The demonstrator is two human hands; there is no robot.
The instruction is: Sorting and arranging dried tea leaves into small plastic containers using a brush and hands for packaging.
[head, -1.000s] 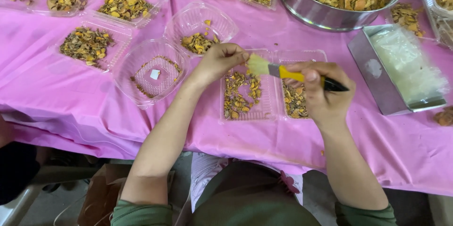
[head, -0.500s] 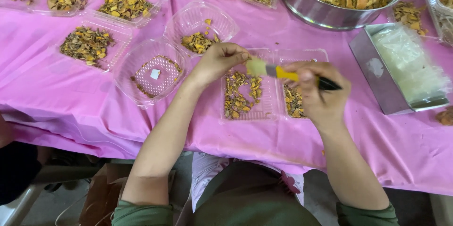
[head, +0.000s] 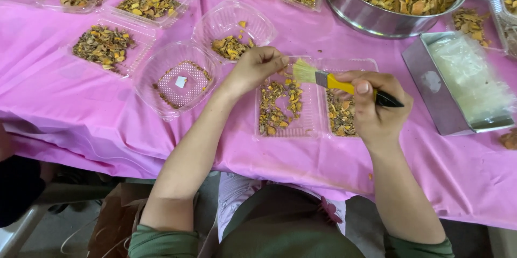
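Brushing goes on over the clear hinged tray (head: 315,129) at the near edge of the table (head: 97,112): the right hand (head: 374,104) is clamped around the yellow-and-black handle of a small paintbrush (head: 336,82), bristles pointing left. The left hand (head: 253,68) has its fingertips pinched together on something too small to make out, held right at the bristle tips above the tray's left half. Dried yellow-brown chips (head: 277,107) lie loose in both halves of that tray.

Several slips look possible. The pinched piece is tiny, so a firm stroke could flick it out of the fingers and onto the pink cloth or off the near edge. Both wrists hover low over a light tray, and a dragged forearm might tip it and scatter the chips. Just left sit two round clear containers (head: 177,77), one nearly bare, and crumbs swept sideways could land there. Farther back, a large steel pot (head: 377,18) heaped with chips and a metal box of white material (head: 463,80) stand well apart from the hands, so they seem at little risk.
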